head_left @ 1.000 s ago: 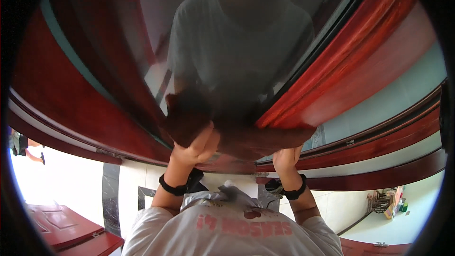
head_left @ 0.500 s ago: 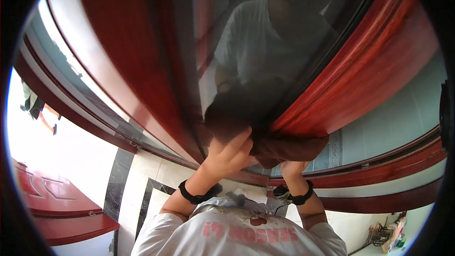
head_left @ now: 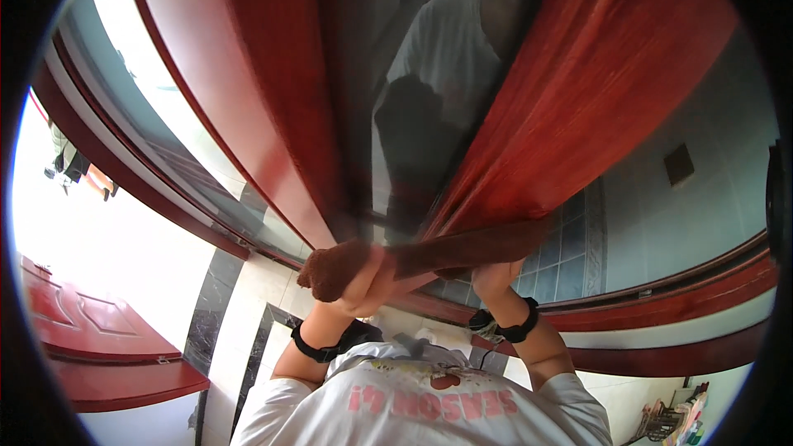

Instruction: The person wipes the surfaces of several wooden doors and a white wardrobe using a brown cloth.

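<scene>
A brown cloth stretches between my two hands in front of a red wooden door frame. My left hand is closed round it, and a bunched end sticks out on the left side of the fist. At the other end, my right hand grips the cloth from below; its fingers are partly hidden behind the fabric. Just beyond the hands rises a dark glass panel, which mirrors a person in a white shirt. A red wooden post stands right of the glass, close to the cloth's right end.
Sliding-door tracks run along the right side. On the left are a pale, shiny upright panel and a red panelled piece of furniture. The tiled floor has dark borders. Several colourful items on a rack stand at the lower right.
My left hand has moved left and down, drawing the cloth out longer and off the glass. My right hand has shifted slightly up and left. The view has turned a little.
</scene>
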`<state>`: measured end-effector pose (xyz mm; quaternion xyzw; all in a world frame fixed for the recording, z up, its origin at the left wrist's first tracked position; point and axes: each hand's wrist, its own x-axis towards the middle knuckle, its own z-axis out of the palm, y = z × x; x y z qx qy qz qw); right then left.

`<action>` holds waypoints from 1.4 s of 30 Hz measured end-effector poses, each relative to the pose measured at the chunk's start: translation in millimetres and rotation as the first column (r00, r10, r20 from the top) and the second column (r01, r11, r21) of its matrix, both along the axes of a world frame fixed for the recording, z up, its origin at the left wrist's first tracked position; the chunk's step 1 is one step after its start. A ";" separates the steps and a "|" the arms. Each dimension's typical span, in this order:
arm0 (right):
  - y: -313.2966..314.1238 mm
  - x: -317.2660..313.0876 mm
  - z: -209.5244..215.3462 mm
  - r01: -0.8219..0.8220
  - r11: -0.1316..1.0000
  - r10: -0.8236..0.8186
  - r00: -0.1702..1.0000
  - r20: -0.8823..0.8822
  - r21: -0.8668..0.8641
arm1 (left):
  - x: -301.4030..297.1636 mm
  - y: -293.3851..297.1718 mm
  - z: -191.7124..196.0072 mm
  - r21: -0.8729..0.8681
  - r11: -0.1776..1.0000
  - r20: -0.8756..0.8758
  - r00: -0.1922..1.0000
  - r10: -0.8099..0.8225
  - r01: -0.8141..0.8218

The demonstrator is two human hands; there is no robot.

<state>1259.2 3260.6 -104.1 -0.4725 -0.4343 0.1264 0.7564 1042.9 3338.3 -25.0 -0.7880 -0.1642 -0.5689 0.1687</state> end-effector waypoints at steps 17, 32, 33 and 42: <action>108.2 -110.6 73.7 0.013 0.998 -0.028 0.959 0.283 0.055 | -37.6 58.3 10.7 -0.190 0.970 -0.002 0.988 0.155 -0.153; 116.5 -130.7 93.1 -0.248 0.966 0.229 0.951 -0.210 -0.069 | -34.2 80.0 2.3 0.116 0.964 -0.044 0.968 0.246 -0.239; 112.7 -131.7 106.0 -0.358 0.934 0.321 0.842 -0.433 -0.005 | -32.6 79.9 0.7 0.089 0.971 -0.016 0.974 0.224 -0.222; 115.2 -163.6 114.1 0.332 0.851 -0.514 0.685 0.517 0.406 | -40.7 93.0 -44.0 -0.083 0.979 0.129 0.972 0.196 -0.186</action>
